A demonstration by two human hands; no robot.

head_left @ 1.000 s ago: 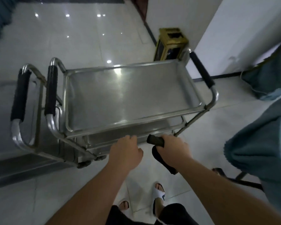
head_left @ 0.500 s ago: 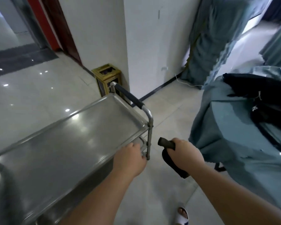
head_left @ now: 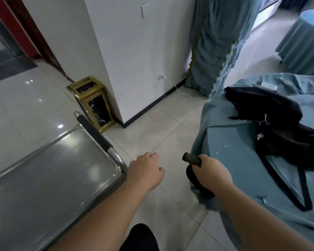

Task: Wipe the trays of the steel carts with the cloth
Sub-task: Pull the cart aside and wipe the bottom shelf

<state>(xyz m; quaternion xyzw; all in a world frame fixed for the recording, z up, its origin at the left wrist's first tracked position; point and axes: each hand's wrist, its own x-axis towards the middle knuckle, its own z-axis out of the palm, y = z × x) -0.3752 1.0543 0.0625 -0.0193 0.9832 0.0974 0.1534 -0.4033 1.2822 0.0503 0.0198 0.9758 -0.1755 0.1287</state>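
Steel fills the lower left of my view: the top tray (head_left: 49,171) of the cart lies just left of my left hand (head_left: 145,172), its black-sleeved handle (head_left: 94,132) running up and away from the knuckles. That hand hangs over the floor tiles just off the tray's near corner, fingers loosely curled and gripping nothing; I can't tell whether the wrist brushes the rim. My right hand (head_left: 211,172) is clenched round the dark cloth (head_left: 192,161), one rolled end poking out left of the fist and the rest drooping below it.

As for progress, I judge the wiping of this tray not under way at this instant: the cloth is off the steel, well to the right of it. The tray looks smooth and reflective, but I can't say from this whether it has been wiped. The lower tray is out of sight.

Half a second ago my left hand was gripping the cart's edge near the corner post; now it has let go and sits clear of the frame. The view has swung right, so less cart shows. Right of my right hand, the table (head_left: 243,142) draped in teal and a black bag (head_left: 265,105) loom closer; a gold bin (head_left: 92,104) stands beyond the handle.
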